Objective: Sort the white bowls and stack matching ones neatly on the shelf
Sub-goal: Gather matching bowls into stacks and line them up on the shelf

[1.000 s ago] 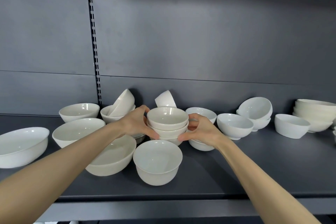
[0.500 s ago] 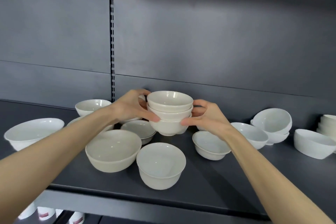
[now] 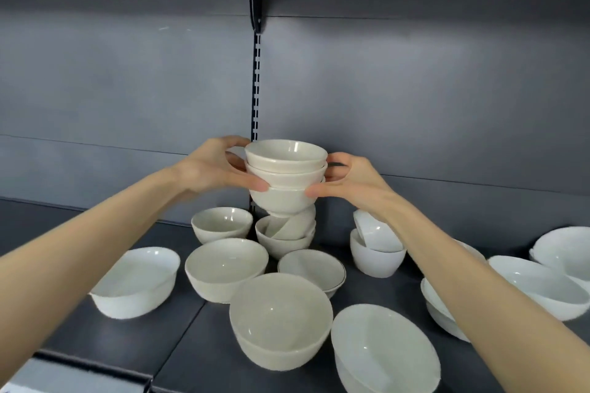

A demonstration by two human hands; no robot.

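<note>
A stack of three small cream bowls hangs in the air above the dark shelf, held from both sides. My left hand grips its left side with the thumb under the middle bowl. My right hand grips its right side, fingers curled behind. Directly below the stack a cream bowl holds another tilted bowl inside it. Loose cream bowls lie around: a small one, a medium one and a large one at the front.
A white oval dish sits at the left. Brighter white bowls stand at the right, two of them nested, and more lie beyond my right arm. A slotted upright runs up the back wall. The shelf's front edge is close.
Both hands have lifted the three-bowl stack off the shelf and carried it up and toward the left; the view has swung left with it.
</note>
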